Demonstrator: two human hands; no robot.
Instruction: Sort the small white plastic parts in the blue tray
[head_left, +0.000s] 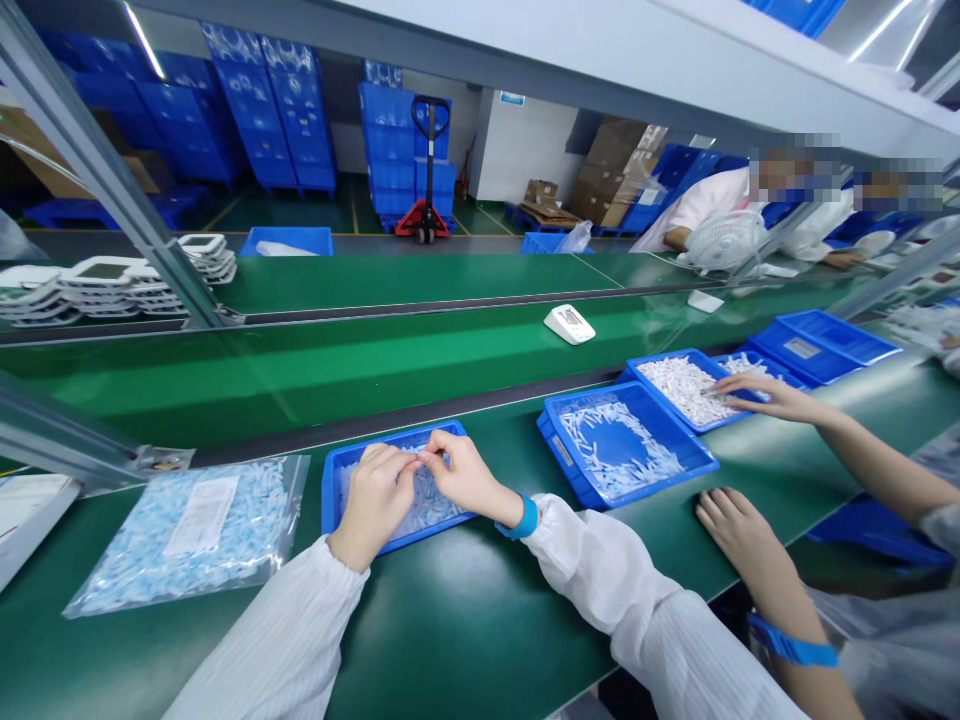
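Note:
My left hand (376,500) and my right hand (466,478) meet fingertip to fingertip over a blue tray (328,500) of small pale, translucent pieces (427,502). Both are closed in a pinch; whatever sits between the fingers is too small to make out. A blue band (526,518) circles my right wrist. To the left lies a clear plastic bag (259,540) full of small light-blue and white pieces, with a white label (202,514) on it. On my right stands a second blue tray (621,496) holding thin white strips around a bare middle.
A co-worker's hand (772,397) reaches over a tray of white pieces (679,385); their other hand (739,525) rests on the bench. Behind the trays, a white device (570,324) sits on the green conveyor (360,365). White frames (105,280) are stacked at left, beside a metal post (142,210).

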